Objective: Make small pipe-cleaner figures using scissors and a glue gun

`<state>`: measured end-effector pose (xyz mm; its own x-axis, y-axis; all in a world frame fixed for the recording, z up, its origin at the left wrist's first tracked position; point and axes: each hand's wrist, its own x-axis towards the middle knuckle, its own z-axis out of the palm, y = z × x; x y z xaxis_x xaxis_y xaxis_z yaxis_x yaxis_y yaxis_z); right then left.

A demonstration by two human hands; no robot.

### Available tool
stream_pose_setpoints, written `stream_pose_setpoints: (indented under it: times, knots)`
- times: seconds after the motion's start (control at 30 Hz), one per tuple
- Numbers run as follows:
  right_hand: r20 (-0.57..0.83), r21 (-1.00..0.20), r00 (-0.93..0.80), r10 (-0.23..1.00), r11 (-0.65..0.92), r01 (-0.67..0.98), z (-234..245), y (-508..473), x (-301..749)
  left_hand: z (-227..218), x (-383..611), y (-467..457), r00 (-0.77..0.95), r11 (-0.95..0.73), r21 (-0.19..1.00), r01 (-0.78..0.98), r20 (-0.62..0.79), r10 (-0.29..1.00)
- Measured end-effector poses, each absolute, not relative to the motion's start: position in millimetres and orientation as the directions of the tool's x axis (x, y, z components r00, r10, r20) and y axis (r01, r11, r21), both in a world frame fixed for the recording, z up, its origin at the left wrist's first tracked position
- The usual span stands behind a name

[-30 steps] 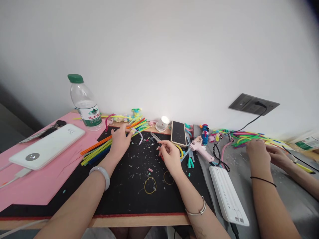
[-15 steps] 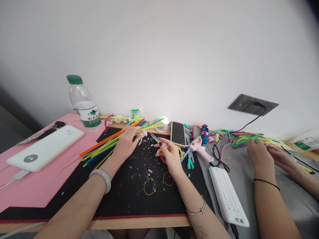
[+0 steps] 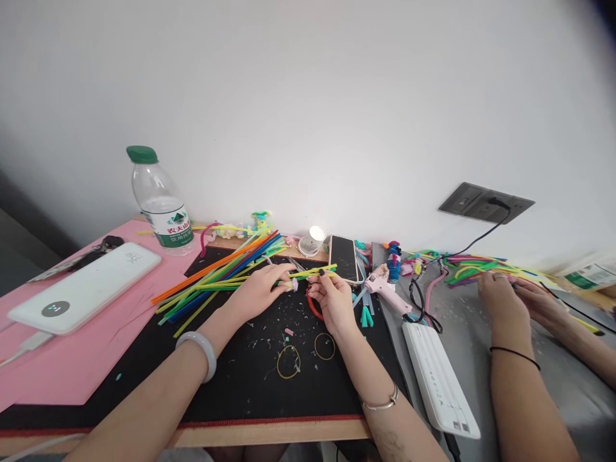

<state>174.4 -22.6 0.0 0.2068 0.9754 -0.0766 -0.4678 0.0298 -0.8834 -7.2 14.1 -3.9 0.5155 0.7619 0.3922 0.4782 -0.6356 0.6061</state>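
Observation:
My left hand (image 3: 262, 290) is closed around yellow and green pipe cleaners (image 3: 299, 274), with a small lilac piece (image 3: 294, 284) at its fingertips. At the right ends of these pipe cleaners, my right hand (image 3: 332, 298) pinches them between thumb and fingers. Scissors (image 3: 315, 307) with a red handle lie on the mat, partly hidden by my right hand. Left of my left hand is a loose bundle of orange, green, blue and yellow pipe cleaners (image 3: 216, 269).
A black mat (image 3: 231, 385) with scraps and rubber bands covers the table front. Behind stand a water bottle (image 3: 166, 212), a paper cup (image 3: 312, 242) and a phone (image 3: 343, 258). A pink glue gun (image 3: 387, 289) and a power bank (image 3: 440, 378) lie rightward. Another person's hands (image 3: 505, 298) work at far right.
My right hand has let go of the scissors and now pinches the pipe cleaner ends. My left hand has shifted right and lower; its pipe cleaners now lie flatter.

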Motion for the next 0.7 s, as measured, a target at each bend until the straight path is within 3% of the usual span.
stream_pose_setpoints:
  times: [0.2, 0.3, 0.5, 0.6, 0.7]
  knots:
    - [0.046, -0.988, 0.299, 0.953, 0.087, -0.126, -0.3, -26.0, 176.8, -4.7, -9.5, 18.5, 0.458, -0.563, 0.644, 0.518, 0.347, 0.819]
    - [0.119, -0.989, 0.361, 0.925, 0.145, -0.044, 2.0, -28.1, 179.8, -6.5, -10.8, 20.8, 0.432, -0.539, 0.650, 0.537, 0.337, 0.837]
    - [0.186, -0.933, 0.539, 0.821, 0.320, -0.165, 15.8, -24.7, 197.1, -4.8, -13.0, 21.7, 0.402, -0.495, 0.669, 0.555, 0.306, 0.863]
    - [0.140, -0.879, 0.653, 0.744, 0.397, -0.264, 23.3, -21.6, 214.8, -3.8, -13.6, 22.1, 0.355, -0.468, 0.665, 0.581, 0.311, 0.882]
    - [0.064, -0.834, 0.660, 0.748, 0.404, -0.377, 29.1, -20.8, 234.2, -5.6, -13.7, 24.3, 0.261, -0.435, 0.654, 0.619, 0.351, 0.899]
